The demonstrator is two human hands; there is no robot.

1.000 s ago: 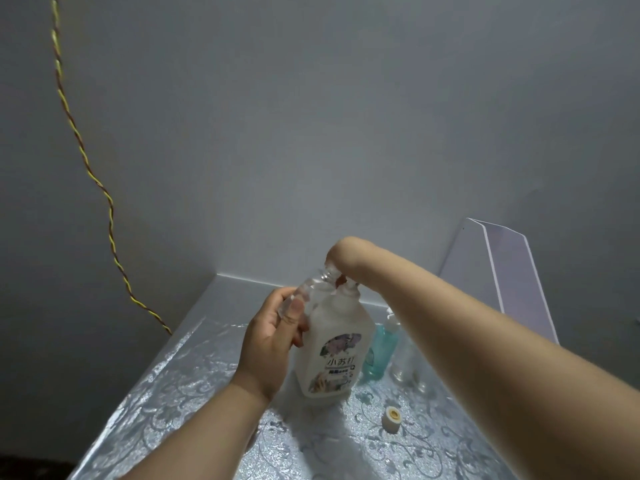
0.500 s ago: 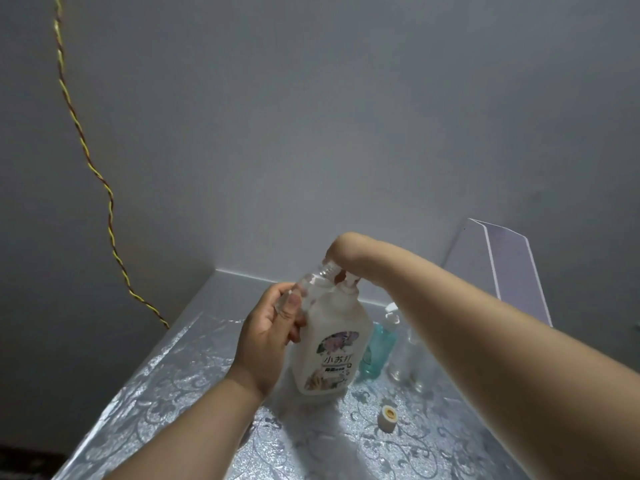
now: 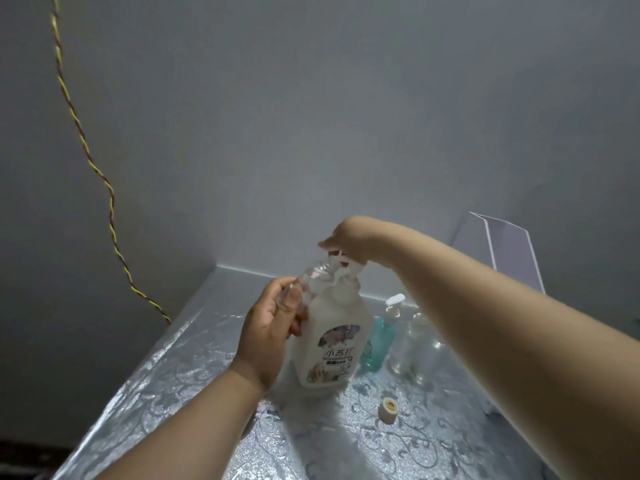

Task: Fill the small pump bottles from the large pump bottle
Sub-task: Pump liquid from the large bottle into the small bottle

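Left hand (image 3: pixel 268 337): grips the small clear bottle (image 3: pixel 311 280), long axis tilted up-right.
Mouth: just beside the nozzle of the large pump bottle (image 3: pixel 332 341), upright on the table (image 3: pixel 166 372).
Right hand (image 3: pixel 349 237): atop the pump head (finger curl hidden).

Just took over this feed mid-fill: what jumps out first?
Centre frame: the left hand grips a small clear bottle, tilted, mouth at the spout of the large white pump bottle; the right hand covers its pump head. A teal bottle stands behind, a loose cap on the silver table.
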